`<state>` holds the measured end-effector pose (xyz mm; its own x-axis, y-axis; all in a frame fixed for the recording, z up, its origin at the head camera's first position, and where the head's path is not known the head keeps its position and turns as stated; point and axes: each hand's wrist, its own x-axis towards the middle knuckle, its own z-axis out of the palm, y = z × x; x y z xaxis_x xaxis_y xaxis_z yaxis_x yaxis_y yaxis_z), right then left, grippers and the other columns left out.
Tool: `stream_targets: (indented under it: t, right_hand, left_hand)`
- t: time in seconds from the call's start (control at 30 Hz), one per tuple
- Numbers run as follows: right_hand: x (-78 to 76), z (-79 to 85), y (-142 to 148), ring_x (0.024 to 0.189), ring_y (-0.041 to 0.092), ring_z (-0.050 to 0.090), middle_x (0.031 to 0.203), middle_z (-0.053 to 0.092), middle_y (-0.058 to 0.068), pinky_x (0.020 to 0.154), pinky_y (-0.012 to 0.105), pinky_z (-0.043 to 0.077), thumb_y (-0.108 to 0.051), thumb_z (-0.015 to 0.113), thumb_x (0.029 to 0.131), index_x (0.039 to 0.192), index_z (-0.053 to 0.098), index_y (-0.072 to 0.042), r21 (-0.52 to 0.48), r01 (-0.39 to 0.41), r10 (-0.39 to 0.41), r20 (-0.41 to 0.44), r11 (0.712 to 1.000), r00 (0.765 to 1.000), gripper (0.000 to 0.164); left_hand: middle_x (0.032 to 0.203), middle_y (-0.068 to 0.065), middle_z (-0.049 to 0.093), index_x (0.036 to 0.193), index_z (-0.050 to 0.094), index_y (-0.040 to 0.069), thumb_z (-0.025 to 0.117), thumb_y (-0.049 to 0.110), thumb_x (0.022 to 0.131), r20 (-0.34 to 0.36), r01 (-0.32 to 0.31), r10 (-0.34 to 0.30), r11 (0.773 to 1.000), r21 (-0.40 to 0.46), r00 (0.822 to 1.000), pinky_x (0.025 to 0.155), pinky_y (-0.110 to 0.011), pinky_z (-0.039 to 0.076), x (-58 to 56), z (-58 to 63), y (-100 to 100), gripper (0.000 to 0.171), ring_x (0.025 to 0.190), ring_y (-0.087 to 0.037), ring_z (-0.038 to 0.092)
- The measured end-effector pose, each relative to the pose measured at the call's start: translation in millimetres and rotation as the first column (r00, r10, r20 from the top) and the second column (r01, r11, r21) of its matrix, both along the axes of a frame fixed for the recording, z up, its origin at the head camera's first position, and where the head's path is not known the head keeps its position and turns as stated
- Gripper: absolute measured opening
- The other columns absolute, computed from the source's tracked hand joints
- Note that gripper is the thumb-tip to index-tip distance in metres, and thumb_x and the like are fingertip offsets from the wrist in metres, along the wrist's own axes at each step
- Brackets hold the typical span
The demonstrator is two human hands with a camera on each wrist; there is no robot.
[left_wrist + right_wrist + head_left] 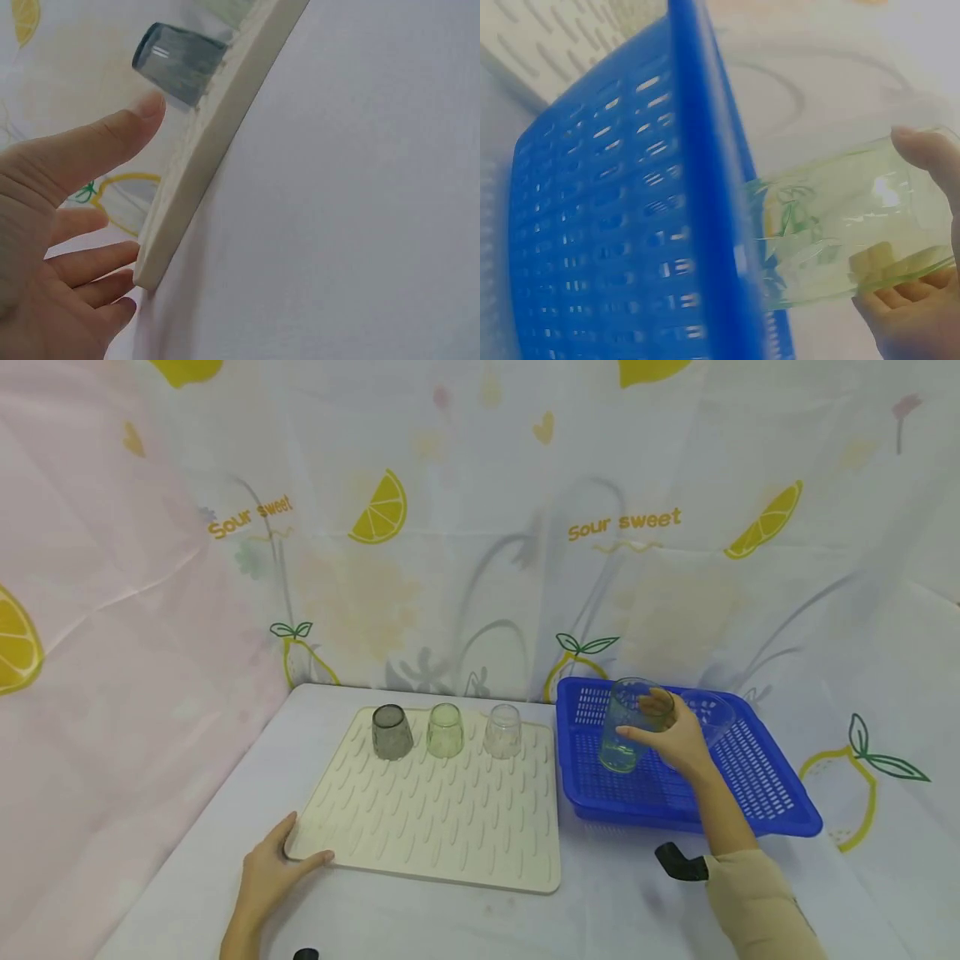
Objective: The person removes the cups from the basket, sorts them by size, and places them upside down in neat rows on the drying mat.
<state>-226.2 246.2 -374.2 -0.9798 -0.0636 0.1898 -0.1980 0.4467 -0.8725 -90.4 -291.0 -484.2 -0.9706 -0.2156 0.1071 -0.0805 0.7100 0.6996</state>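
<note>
My right hand (pixel 678 739) grips a tall, clear, green-tinted glass (pixel 622 752) near its top, thumb on one side and fingers on the other. The glass stands slightly tilted over the blue basket (pixel 780 793); the right wrist view shows its lower end behind the basket's rim. My left hand (pixel 266 868) lies at the front left corner of a cream ridged drying mat (pixel 450 827), thumb and fingers spread about the corner. Along the mat's back stand a grey glass (pixel 392 739), a pale green glass (pixel 446 735) and a clear glass (pixel 503 735), their narrower ends apparently up.
Another clear glass (pixel 708 714) is in the basket, partly behind my right hand. The basket stands close to the mat's right edge. A white cloth (pixel 420 918) covers the table, and a lemon-print curtain (pixel 465 585) hangs behind it.
</note>
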Motion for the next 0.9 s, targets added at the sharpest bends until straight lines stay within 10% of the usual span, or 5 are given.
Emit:
stream_targets:
  t: [0.23, 0.9]
  right_hand:
    - [15.4, 21.3, -5.9, 0.128, 0.038, 0.040, 0.137, 0.043, 0.024, 0.108, 0.049, 0.035, -0.017, 0.076, 0.080, 0.146, 0.023, 0.001, -0.026, -0.018, 0.019, 0.016, 0.999, 1.000, 0.087]
    - [33.6, 36.2, -20.7, 0.121, 0.032, 0.044, 0.136, 0.046, 0.021, 0.103, 0.051, 0.037, -0.012, 0.078, 0.078, 0.144, 0.029, 0.000, -0.020, -0.139, 0.139, -0.018, 0.990, 0.990, 0.083]
  left_hand:
    - [0.122, -0.035, 0.052, 0.128, 0.045, -0.015, 0.083, 0.020, 0.070, -0.173, 0.001, 0.009, 0.998, 0.056, 0.985, 0.096, -0.068, 0.036, -2.1, 16.6, 12.7, 0.077, 0.119, -0.056, 0.040]
    - [0.113, -0.020, 0.066, 0.125, 0.055, -0.006, 0.080, 0.018, 0.075, -0.211, 0.296, -0.254, 0.934, 0.202, 0.944, 0.095, -0.050, 0.048, -30.5, 59.1, 70.8, 0.061, 0.107, -0.034, 0.061]
